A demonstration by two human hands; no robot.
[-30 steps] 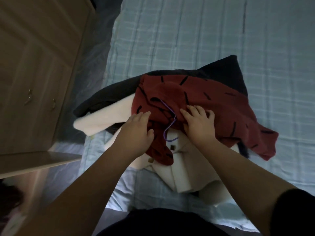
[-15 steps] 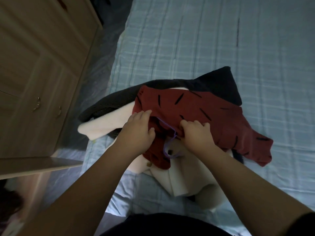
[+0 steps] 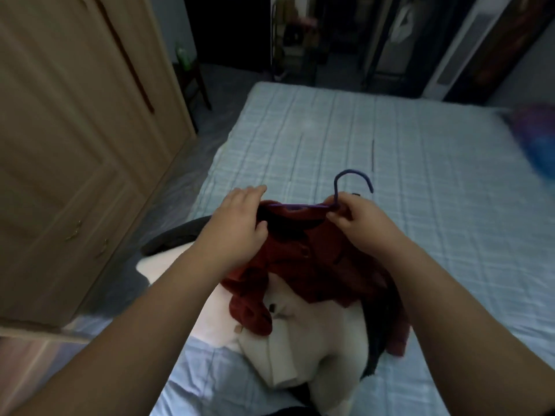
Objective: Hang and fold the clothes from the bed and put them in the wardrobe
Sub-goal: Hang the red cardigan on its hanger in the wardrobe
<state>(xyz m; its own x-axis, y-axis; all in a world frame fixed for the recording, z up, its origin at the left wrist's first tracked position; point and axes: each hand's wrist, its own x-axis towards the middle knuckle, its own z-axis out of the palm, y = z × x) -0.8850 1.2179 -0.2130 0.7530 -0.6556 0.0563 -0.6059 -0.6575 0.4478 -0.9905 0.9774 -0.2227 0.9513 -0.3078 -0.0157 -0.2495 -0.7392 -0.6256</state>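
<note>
1. The bed (image 3: 420, 181) has a pale blue checked cover and fills the middle of a dim room; the wooden wardrobe (image 3: 75, 130) stands left of the bed.
2. The red garment (image 3: 315, 259) is lifted above the bed's near part, over a cream garment (image 3: 300, 349) and a dark garment (image 3: 168, 238).
3. The purple hanger (image 3: 351, 187) lies left to right, hook pointing up.
4. The left hand (image 3: 237, 226) grips the red garment's collar; the right hand (image 3: 357, 217) pinches the hanger's neck.
</note>
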